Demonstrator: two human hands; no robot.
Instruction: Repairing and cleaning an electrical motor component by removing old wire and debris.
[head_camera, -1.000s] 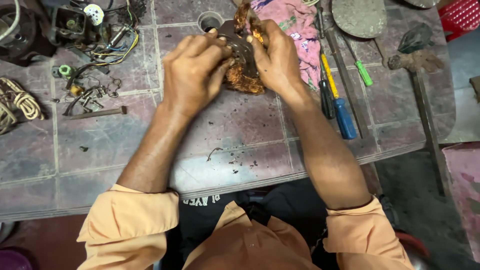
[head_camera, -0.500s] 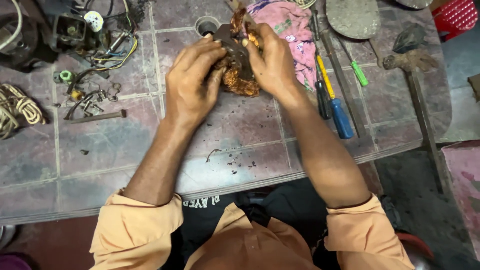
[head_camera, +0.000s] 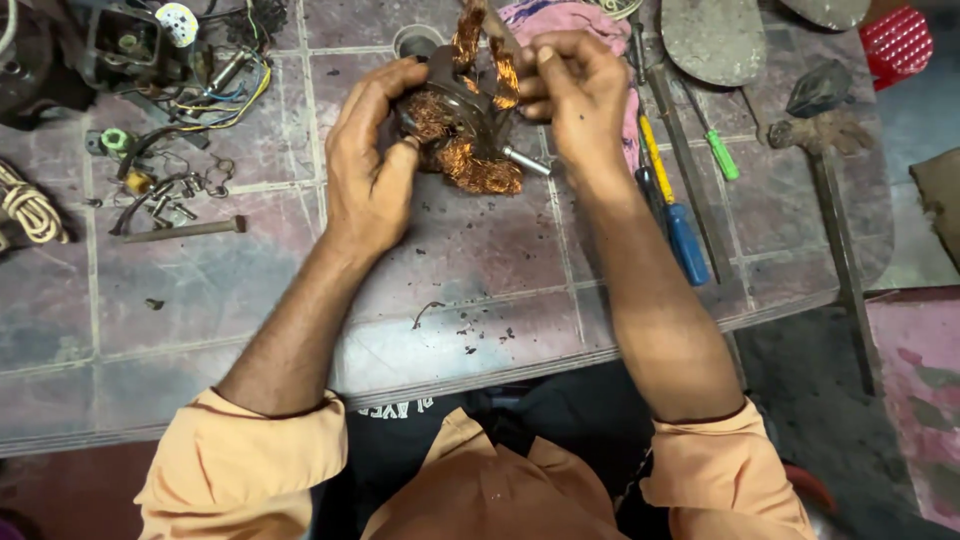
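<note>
My left hand (head_camera: 368, 170) grips a dark round motor stator (head_camera: 455, 115) wound with copper wire, holding it just above the tiled worktop (head_camera: 260, 290). A bundle of copper winding (head_camera: 478, 172) hangs out of its lower side, and a loop of copper wire (head_camera: 470, 35) stands up from its top. My right hand (head_camera: 572, 95) pinches that winding at the stator's upper right. A short metal shaft (head_camera: 525, 163) pokes out toward the right below my right hand.
A blue-handled screwdriver (head_camera: 683, 240), a yellow one (head_camera: 655, 150) and a green one (head_camera: 722, 152) lie right of my hands. A hammer (head_camera: 830, 170) lies further right, a pink rag (head_camera: 585, 20) behind. Wires and small parts (head_camera: 170, 90) crowd the left; rope (head_camera: 30, 205) at the left edge.
Both hands have turned the stator and lifted it slightly; a loop of copper wire now stands pulled up above it, and the right hand has moved up to pinch the winding.
</note>
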